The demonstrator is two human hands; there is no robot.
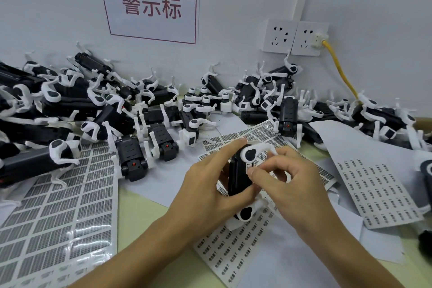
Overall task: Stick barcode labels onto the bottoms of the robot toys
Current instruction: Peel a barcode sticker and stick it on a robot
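Note:
A black robot toy (238, 175) with white legs is gripped on its side by my left hand (210, 177), fingers wrapped round the body. My right hand (287, 175) pinches a small white label (250, 165) with thumb and forefinger against the toy's underside. A barcode label sheet (56, 213) lies at the left, another barcode label sheet (243, 138) lies behind the hands, and a sheet of small text labels (378, 194) lies at the right. Whether the label is stuck down I cannot tell.
Several black-and-white robot toys (112, 105) are piled along the wall from left to right. A wall socket (294, 37) with a yellow cable (339, 65) is at the back right. A text label sheet (224, 252) lies under my forearms.

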